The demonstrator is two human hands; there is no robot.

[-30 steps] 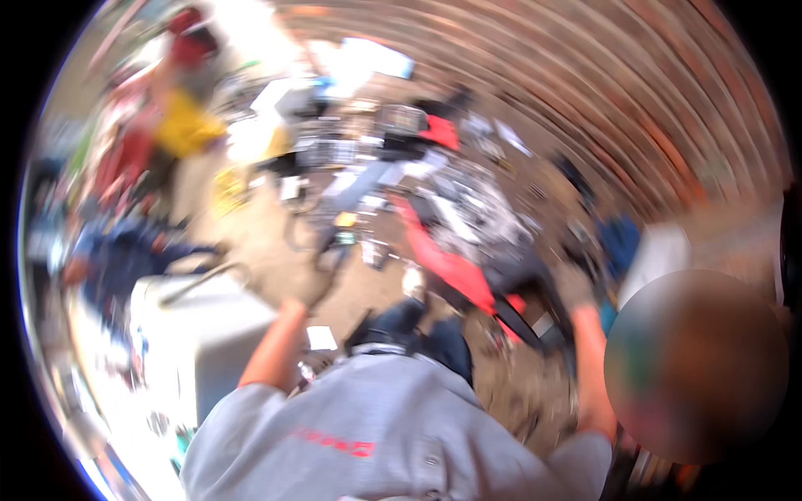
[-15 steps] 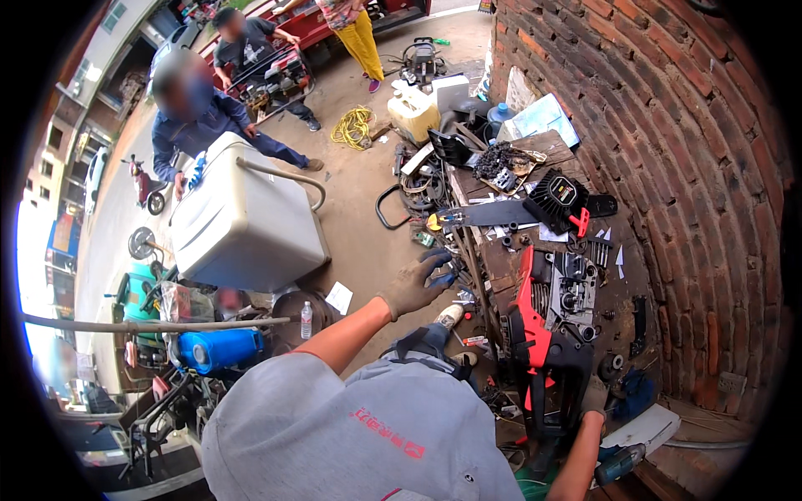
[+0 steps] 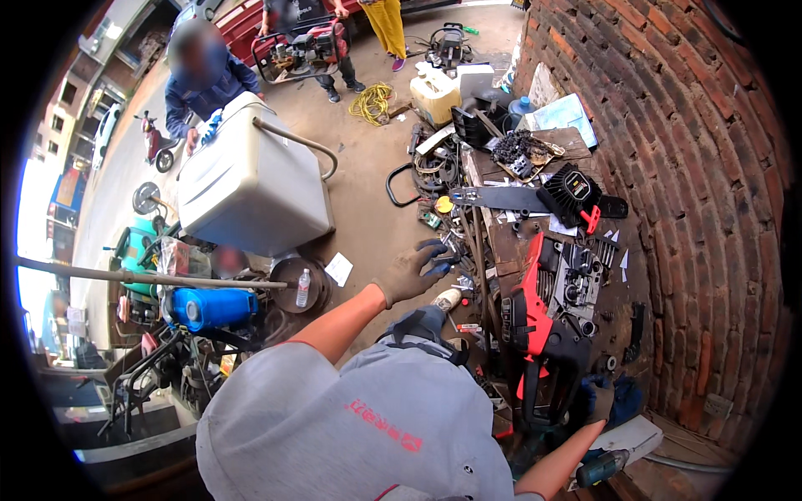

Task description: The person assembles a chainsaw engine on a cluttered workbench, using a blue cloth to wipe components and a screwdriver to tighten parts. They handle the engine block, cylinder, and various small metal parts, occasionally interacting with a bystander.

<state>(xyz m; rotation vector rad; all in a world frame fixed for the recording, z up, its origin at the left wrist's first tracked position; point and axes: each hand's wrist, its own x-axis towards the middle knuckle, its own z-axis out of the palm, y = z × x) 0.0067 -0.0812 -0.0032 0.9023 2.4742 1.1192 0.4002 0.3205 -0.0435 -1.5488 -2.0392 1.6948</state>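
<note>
My left hand, in a grey glove with blue fingertips, hovers beside the workbench's left edge. Its fingers are bent and apart, and nothing shows in them. My right hand, gloved too, is low on the bench next to a dark blue cloth-like thing; its fingers are partly hidden. Left of it lies a partly dismantled red and black chainsaw, with its bare metal engine case exposed. Farther up the bench are a black starter cover with a red pull handle, a guide bar and a dark chain pile.
A brick wall bounds the right side. A cordless drill lies near my right forearm. Left stands a large white box-shaped machine, with a person in blue behind it. Another person holds a red-framed engine.
My right hand has moved from the chainsaw's rear toward the dark blue thing. My left hand stays raised, its fingers more bent. The person with the engine now stands upright, lifting it.
</note>
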